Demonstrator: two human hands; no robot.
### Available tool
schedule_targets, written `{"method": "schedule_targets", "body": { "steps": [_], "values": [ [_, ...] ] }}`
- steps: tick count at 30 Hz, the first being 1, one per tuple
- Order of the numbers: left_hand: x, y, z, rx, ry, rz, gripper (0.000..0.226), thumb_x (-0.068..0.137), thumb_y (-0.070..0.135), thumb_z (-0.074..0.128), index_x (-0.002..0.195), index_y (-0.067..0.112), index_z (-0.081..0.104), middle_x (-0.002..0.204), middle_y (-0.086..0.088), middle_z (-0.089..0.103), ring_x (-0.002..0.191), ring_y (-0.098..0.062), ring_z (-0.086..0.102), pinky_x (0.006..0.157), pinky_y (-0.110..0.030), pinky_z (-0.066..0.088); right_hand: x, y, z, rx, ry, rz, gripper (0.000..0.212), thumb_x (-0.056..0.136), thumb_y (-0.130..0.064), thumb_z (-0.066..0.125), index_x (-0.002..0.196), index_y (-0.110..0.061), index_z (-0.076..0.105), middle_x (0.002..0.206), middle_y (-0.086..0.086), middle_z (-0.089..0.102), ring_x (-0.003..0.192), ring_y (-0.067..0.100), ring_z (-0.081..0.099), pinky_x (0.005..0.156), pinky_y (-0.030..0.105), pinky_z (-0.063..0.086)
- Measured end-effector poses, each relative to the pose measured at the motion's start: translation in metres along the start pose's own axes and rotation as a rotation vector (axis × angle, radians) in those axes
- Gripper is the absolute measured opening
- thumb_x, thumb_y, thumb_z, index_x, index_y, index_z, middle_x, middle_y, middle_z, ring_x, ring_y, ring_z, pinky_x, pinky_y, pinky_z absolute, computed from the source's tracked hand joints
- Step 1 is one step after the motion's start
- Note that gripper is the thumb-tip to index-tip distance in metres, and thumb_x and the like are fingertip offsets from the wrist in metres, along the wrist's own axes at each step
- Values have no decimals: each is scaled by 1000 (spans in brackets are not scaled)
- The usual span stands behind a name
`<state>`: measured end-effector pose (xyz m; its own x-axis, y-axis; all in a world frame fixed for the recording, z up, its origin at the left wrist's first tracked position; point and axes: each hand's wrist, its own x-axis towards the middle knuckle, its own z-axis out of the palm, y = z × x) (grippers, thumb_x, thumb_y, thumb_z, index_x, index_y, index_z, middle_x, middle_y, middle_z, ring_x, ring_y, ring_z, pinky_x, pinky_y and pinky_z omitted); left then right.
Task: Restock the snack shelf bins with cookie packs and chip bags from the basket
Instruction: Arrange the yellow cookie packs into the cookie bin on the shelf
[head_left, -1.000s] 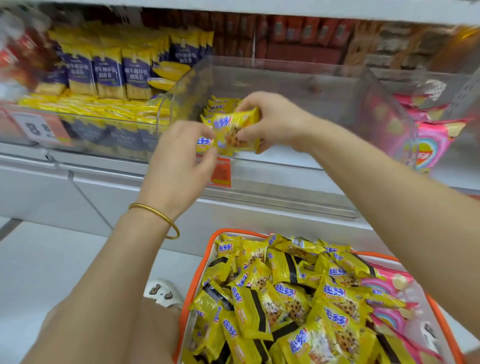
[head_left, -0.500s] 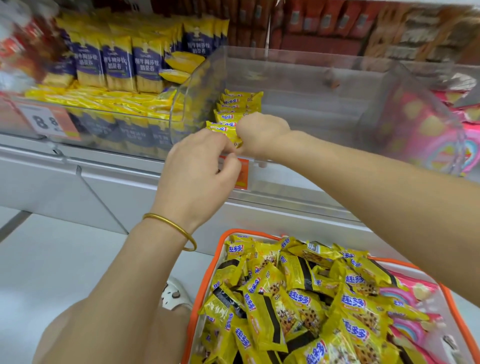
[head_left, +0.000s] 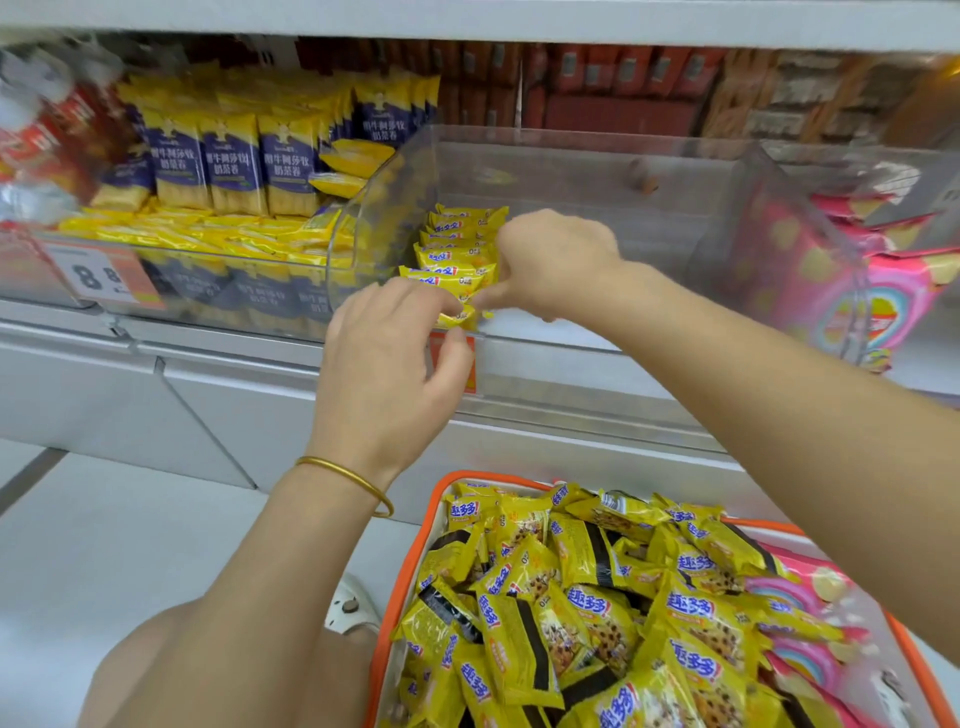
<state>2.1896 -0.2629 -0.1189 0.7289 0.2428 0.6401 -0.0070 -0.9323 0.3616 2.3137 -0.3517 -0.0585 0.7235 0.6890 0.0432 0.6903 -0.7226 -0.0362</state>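
A clear shelf bin (head_left: 571, 171) holds a row of yellow cookie packs (head_left: 457, 254) along its left side. Both hands meet at the bin's front edge on one more yellow cookie pack (head_left: 462, 315), low at the front of that row. My right hand (head_left: 550, 260) reaches into the bin and pinches the pack's right end with curled fingers. My left hand (head_left: 395, 358) curls its fingertips onto the left end, thumb just below. Under my arms, the orange-rimmed basket (head_left: 400, 587) is heaped with yellow cookie packs (head_left: 597, 597) and, on its right side, pink chip bags (head_left: 800, 660).
The bin to the left is full of yellow-and-blue snack packs (head_left: 228, 166), with a price tag (head_left: 104, 275) on its front. Pink bags (head_left: 852, 312) fill the bin to the right. An orange tag (head_left: 467, 364) hangs below the clear bin. A sandalled foot (head_left: 353, 608) stands beside the basket.
Both hands have lowered the cookie pack from above the bin's front edge down to the front of the row inside. The camera has moved closer to the shelf.
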Motion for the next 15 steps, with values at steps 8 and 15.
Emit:
{"method": "schedule_targets", "body": {
  "steps": [8,15],
  "values": [
    [-27,55,9,-40,-2,309,16,81,11,50,83,5,65,85,-8,64,78,-32,57,67,-43,44,-144,48,-5,419,62,7,11,83,-27,63,73,-23,60,55,-7,61,55,6,61,66,31,52],
    [-53,70,45,-33,-489,272,29,80,25,38,80,13,64,79,-2,63,76,-27,58,65,-38,50,-173,118,97,221,-264,287,13,87,-15,57,88,-25,65,92,2,66,91,24,64,79,33,51]
  ]
}}
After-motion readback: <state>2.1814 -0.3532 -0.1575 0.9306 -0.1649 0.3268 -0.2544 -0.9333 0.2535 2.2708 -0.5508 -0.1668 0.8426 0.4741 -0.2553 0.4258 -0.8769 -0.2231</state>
